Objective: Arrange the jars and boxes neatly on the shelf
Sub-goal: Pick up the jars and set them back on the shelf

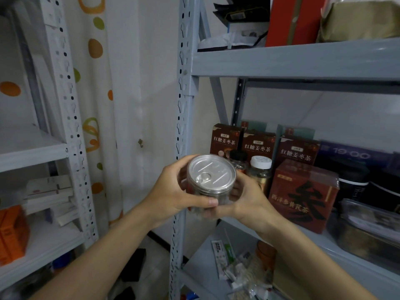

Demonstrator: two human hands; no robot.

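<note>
Both hands grasp the clear plastic jar with silver pull-tab lid: left hand wraps its 9 o'clock side w/ thumb across the front, right hand cups the 3 o'clock side. Jar is in the air, just in front of the grey metal shelf, axis tilted, lid toward the camera. Free spot seems at 2 o'clock, near the white-capped jar & dark red tea box; right hand is nearer.
</note>
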